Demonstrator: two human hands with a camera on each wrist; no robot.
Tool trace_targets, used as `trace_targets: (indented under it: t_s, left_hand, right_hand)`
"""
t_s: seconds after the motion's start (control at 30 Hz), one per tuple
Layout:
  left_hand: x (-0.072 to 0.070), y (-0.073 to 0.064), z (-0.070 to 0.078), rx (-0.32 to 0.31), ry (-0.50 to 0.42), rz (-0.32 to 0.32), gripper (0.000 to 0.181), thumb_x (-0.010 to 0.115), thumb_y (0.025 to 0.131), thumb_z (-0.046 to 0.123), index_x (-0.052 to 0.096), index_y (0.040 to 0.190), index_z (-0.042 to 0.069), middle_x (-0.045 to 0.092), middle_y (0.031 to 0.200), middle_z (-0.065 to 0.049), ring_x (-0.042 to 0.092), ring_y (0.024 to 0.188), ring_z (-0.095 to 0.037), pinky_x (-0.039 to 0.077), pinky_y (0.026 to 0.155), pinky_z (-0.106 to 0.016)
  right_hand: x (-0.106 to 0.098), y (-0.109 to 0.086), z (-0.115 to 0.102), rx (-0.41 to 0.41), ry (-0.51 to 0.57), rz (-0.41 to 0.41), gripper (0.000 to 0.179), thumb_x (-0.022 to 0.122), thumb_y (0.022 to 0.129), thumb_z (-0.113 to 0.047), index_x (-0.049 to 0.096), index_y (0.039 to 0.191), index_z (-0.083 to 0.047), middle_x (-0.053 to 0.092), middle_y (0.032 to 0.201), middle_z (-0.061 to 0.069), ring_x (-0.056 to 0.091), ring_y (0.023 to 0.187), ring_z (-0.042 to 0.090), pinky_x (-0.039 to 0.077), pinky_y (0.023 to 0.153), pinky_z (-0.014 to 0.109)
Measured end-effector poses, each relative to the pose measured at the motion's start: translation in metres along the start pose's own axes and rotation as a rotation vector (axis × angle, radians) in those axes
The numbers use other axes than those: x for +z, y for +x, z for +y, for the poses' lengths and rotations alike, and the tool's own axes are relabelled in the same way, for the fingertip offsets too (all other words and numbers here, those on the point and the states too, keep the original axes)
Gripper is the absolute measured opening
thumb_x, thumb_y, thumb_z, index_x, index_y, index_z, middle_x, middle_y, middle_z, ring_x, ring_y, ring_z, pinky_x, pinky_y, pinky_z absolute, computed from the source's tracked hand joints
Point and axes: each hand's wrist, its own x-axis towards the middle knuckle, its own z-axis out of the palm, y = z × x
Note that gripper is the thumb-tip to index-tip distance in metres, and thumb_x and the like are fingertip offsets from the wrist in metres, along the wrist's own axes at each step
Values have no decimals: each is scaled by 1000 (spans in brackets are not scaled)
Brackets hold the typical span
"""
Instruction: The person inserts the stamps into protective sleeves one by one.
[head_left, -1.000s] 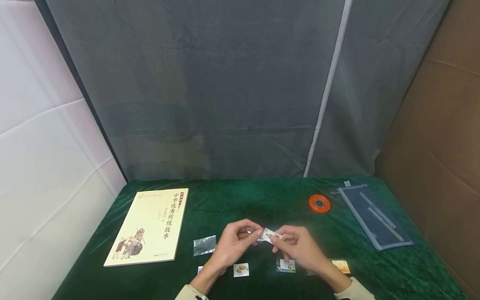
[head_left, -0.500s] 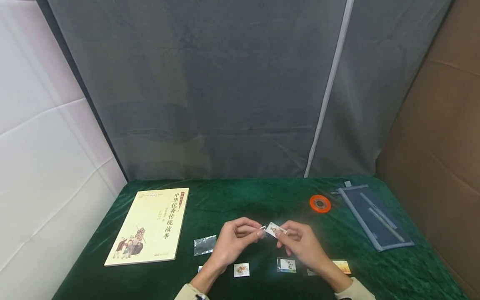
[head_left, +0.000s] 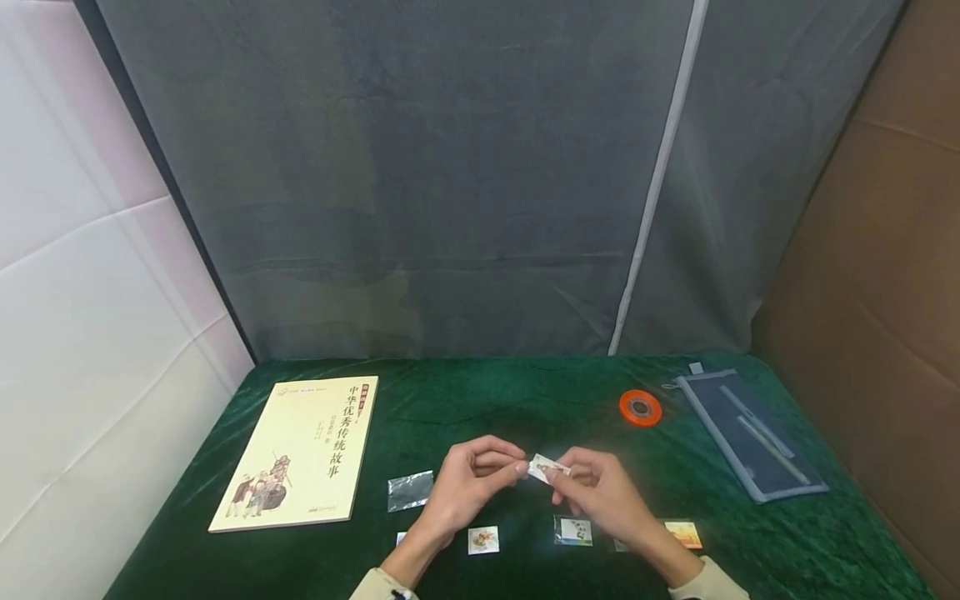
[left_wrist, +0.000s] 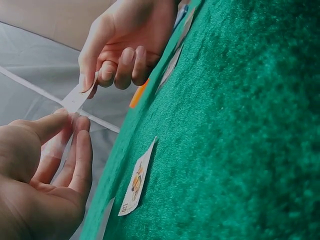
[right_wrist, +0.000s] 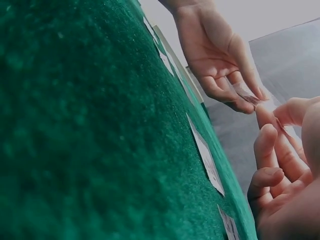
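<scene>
My right hand point(head_left: 603, 492) pinches a small white stamp point(head_left: 546, 468) with a printed picture between thumb and forefinger. Facing it, my left hand point(head_left: 480, 483) pinches a small clear plastic sleeve point(left_wrist: 54, 145), seen best in the left wrist view. The stamp's near end meets the left fingertips at the sleeve's mouth; whether it is inside cannot be told. Below the hands on the cloth lie a loose stamp point(head_left: 483, 540) and a panda stamp point(head_left: 575, 532) in a clear sleeve. An empty-looking clear sleeve point(head_left: 410, 492) lies beside the left wrist.
A cream book point(head_left: 300, 454) lies at the left on the green cloth point(head_left: 480, 400). Toward the right are an orange round case point(head_left: 640, 407) and a blue mesh zip pouch point(head_left: 750, 437) with slim tools inside. A yellow stamp point(head_left: 684, 534) is partly under the right forearm.
The right hand first drew the stamp slightly away to the right, then brought it back and tilted it against the left fingertips. The left hand has barely moved.
</scene>
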Motion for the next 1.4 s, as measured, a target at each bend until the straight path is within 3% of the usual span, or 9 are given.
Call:
trace_targets:
  t_s: [0.2, 0.5, 0.7, 0.83, 0.97, 1.2, 1.4]
  left_hand:
    - [2, 0, -2, -6, 4, -6, 21, 84, 97, 21, 78, 115, 10, 85, 107, -7, 82, 98, -20, 64, 86, -26]
    - [3, -1, -3, 1, 52, -29, 19, 83, 98, 26, 80, 110, 13, 85, 104, -4, 82, 95, -17, 64, 84, -25]
    - [2, 0, -4, -4, 54, 16, 17, 84, 97, 26, 80, 109, 14, 85, 101, -4, 82, 93, -25, 63, 83, -25]
    - [2, 0, -4, -15, 25, 22, 20, 85, 97, 26, 79, 109, 12, 85, 100, -6, 82, 94, -29, 63, 84, -27]
    - [4, -1, -3, -21, 14, -5, 22, 84, 97, 26, 78, 110, 10, 85, 101, -7, 82, 95, -28, 63, 85, -27]
    - [4, 0, -4, -25, 12, 20, 22, 85, 96, 26, 78, 110, 10, 85, 101, -6, 82, 94, -23, 63, 84, -26]
    - [6, -2, -1, -27, -2, -4, 24, 84, 97, 27, 78, 112, 8, 85, 102, -8, 82, 93, -19, 64, 84, -28]
  right_hand:
    - [1, -1, 0, 57, 20, -35, 18, 72, 106, -31, 74, 102, -14, 77, 82, 4, 61, 60, 7, 55, 59, 28]
    - [1, 0, 1, 63, 7, -62, 16, 73, 105, -33, 76, 103, -17, 76, 80, 2, 62, 60, 7, 55, 57, 27]
    - [2, 0, 3, 50, 31, -12, 15, 71, 107, -30, 72, 114, -16, 74, 81, 4, 60, 58, 7, 54, 56, 28]
    - [2, 1, 3, 39, 67, 3, 15, 70, 107, -27, 68, 113, -13, 74, 81, 5, 58, 57, 7, 53, 56, 28]
    - [2, 1, 3, 28, 78, -20, 16, 71, 107, -26, 70, 114, -12, 74, 83, 6, 59, 58, 6, 54, 57, 28]
    - [2, 1, 4, 24, 65, -15, 15, 70, 107, -27, 70, 112, -13, 74, 84, 9, 59, 58, 7, 55, 58, 28]
    - [3, 0, 4, 31, 72, -42, 16, 70, 107, -27, 71, 111, -11, 74, 84, 7, 59, 60, 6, 55, 58, 27]
